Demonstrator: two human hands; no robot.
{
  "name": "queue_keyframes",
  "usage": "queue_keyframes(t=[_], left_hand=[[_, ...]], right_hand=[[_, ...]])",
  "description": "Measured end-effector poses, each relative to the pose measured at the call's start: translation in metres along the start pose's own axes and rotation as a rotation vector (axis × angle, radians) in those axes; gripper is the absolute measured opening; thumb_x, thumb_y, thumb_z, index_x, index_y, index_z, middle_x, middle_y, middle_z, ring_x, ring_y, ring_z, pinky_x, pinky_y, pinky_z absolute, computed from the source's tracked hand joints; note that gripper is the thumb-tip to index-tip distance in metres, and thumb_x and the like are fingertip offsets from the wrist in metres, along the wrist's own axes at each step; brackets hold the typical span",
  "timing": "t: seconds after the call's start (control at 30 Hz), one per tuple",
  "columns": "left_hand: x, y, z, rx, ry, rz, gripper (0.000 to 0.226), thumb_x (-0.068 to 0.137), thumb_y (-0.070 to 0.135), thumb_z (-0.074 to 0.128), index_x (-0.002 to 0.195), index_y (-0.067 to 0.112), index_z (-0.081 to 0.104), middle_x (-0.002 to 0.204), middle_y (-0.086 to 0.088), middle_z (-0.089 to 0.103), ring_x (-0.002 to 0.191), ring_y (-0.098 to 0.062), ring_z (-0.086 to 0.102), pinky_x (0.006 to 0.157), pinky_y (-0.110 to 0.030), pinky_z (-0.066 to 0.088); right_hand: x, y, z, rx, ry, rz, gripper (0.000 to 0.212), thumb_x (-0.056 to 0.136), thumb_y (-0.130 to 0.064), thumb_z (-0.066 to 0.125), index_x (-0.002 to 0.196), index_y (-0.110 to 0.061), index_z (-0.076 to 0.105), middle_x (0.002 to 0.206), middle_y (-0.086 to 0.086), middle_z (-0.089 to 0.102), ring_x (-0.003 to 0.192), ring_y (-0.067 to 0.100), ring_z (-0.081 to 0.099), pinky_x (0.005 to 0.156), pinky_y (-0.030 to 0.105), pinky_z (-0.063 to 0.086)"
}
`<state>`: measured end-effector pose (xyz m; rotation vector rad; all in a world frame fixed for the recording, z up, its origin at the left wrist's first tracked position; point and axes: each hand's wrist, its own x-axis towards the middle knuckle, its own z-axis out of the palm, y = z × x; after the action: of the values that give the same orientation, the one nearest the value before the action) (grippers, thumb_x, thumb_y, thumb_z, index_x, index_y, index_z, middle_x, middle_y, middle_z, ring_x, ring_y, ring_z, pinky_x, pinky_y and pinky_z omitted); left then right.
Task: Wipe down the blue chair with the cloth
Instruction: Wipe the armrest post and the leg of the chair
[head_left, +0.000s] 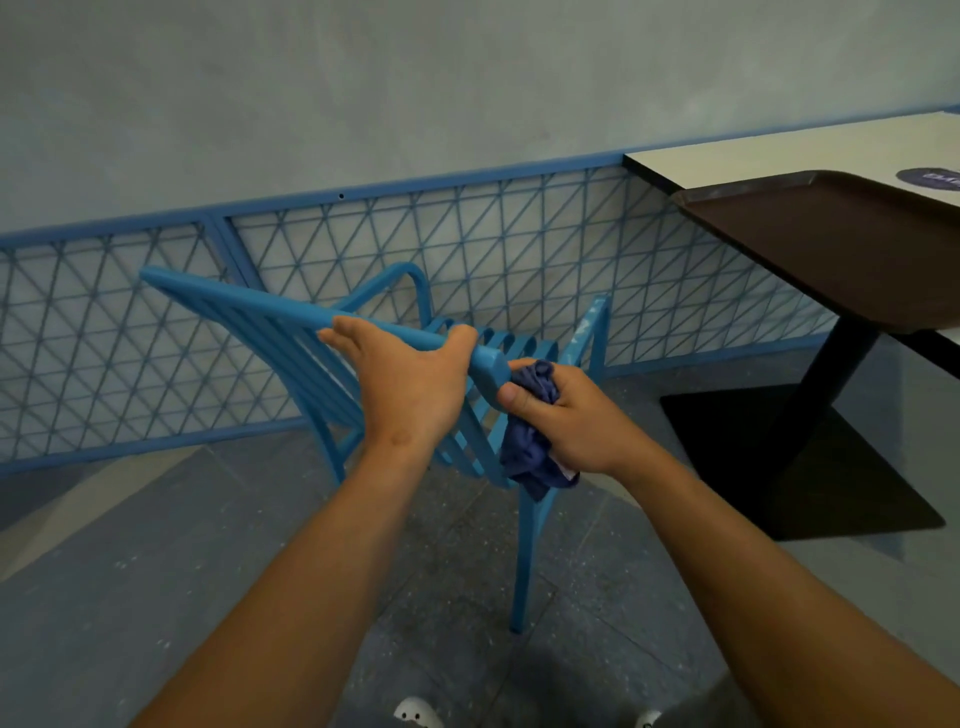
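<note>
the blue chair (291, 332) sits at the centre of the view, tilted toward the person, with one leg planted on the grey floor (104, 571) at about 6 o'clock from the seat. the left hand (405, 384) is closed around the chair's top rail, thumb over the bar near its right end. the right hand (566, 415) is clenched around a bunched dark blue cloth (535, 452) and presses it against the rail's end corner, just at 3 o'clock of the left hand; the loose part of the cloth hangs down below the fist. a blue mesh fence (467, 244) runs behind the chair. at 2 o'clock, a white surface (753, 156) carries a brown tray (831, 244).
</note>
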<state>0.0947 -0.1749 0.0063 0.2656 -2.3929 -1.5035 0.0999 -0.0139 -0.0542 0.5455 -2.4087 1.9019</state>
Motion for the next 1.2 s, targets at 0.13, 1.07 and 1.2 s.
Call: queue_keyframes(t=[0.13,1.07,1.2], left_hand=[[-0.005,0.002,-0.006,0.046,-0.001,0.0,0.121,0.084,0.047,0.073,0.159,0.009,-0.013,0.167,-0.008,-0.02,0.152,-0.024,0.019,0.095,-0.018,0.03],[0.021,-0.042,-0.056,-0.079,-0.108,0.082,0.091,0.086,0.035,0.07,0.157,0.01,0.019,0.088,0.008,0.056,0.068,0.009,0.059,0.052,-0.011,0.045],[0.048,-0.039,-0.068,-0.019,-0.153,0.073,0.075,0.083,0.041,0.068,0.145,0.011,0.037,0.094,0.002,0.059,0.081,-0.012,0.06,0.066,-0.031,0.048]], right_hand=[[-0.005,-0.009,-0.002,-0.037,-0.031,0.022,0.02,0.103,-0.022,0.057,0.12,-0.017,0.066,0.089,-0.025,0.071,0.089,-0.005,0.066,0.079,0.014,0.049],[-0.021,-0.022,0.094,-0.005,0.294,0.009,0.024,0.098,-0.032,0.065,0.122,-0.031,0.069,0.085,-0.016,0.073,0.089,0.0,0.068,0.079,0.019,0.053],[0.002,-0.024,0.111,-0.094,0.342,0.028,0.038,0.097,-0.042,0.063,0.132,-0.026,0.066,0.098,-0.009,0.074,0.096,0.004,0.066,0.081,0.022,0.054]])
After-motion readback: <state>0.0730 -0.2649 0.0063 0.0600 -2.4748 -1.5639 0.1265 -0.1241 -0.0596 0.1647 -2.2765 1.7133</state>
